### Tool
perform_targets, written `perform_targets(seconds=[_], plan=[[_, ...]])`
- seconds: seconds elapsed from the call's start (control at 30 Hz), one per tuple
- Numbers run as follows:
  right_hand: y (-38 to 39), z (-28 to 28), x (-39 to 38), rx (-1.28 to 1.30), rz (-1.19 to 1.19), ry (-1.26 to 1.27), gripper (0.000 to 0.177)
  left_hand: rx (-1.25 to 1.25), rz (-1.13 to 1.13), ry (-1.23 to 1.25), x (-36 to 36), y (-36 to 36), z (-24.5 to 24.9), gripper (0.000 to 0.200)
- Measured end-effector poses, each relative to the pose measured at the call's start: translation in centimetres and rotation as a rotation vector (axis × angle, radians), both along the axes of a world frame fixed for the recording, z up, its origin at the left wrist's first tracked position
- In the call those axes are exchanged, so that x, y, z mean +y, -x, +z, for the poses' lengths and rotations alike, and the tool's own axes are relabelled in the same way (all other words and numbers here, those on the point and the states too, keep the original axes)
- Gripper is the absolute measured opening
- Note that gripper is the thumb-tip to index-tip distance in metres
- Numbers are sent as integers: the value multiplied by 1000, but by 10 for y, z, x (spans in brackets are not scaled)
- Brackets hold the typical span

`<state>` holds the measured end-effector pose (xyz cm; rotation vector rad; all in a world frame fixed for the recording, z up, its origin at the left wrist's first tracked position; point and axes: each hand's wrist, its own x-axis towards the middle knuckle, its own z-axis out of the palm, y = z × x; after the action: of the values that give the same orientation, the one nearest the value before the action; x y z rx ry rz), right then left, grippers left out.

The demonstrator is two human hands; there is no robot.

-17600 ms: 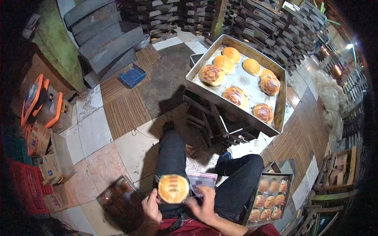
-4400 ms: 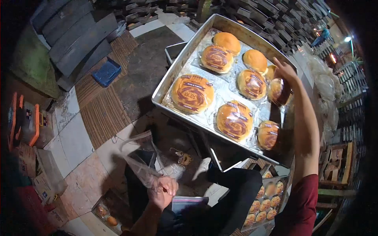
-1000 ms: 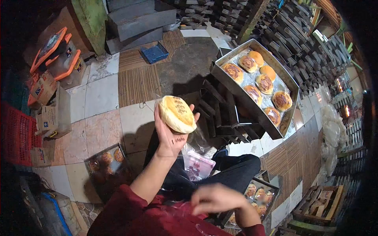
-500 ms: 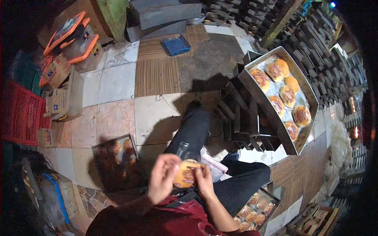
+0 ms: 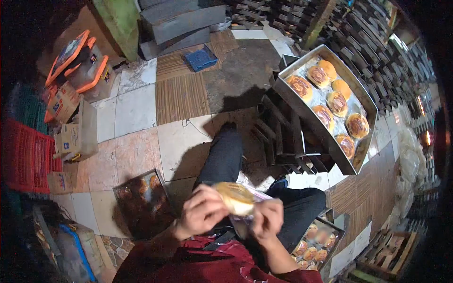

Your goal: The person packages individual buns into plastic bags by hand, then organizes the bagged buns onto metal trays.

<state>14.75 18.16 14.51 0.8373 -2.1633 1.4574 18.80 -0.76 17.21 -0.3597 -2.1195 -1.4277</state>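
Between my hands, above my lap, is a round swirl-topped bun (image 5: 236, 200), blurred by motion. A glossy sheen over it looks like a clear plastic bag. My left hand (image 5: 202, 211) grips the bun's left side with bent fingers. At the right end, the fingers of my right hand (image 5: 268, 218) are pinched together, apparently on the plastic. Partly hidden behind the bun, a pink-edged plastic packet (image 5: 257, 193) lies on my lap. To the right, a raised metal tray (image 5: 325, 106) holds several swirl buns on a greasy sheet.
Low on my right, another tray (image 5: 336, 239) holds several buns. A dark tray (image 5: 123, 207) with glossy contents lies on the floor at left. Dark metal tins (image 5: 283, 127) are stacked beneath the raised tray. Red crates (image 5: 30, 155) and cardboard boxes (image 5: 73, 137) stand far left.
The bun has turned and tilted, and now appears inside the clear plastic that stood beside my left hand. My right hand has shifted right. The view has moved slightly.
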Motion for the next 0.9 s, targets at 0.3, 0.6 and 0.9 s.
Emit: perform_targets(seconds=[0.3,0.6,0.9], plan=[[31,4,-12,-386,111,-251,15,-468,-25,-7,4,23,-16,8],[2,-99,-5,-1281,-95,118,28,-738,648,-866,20,-23,-94,9],[33,-22,-21,-630,116,-307,73,-617,577,-1037,43,-12,-6,25]])
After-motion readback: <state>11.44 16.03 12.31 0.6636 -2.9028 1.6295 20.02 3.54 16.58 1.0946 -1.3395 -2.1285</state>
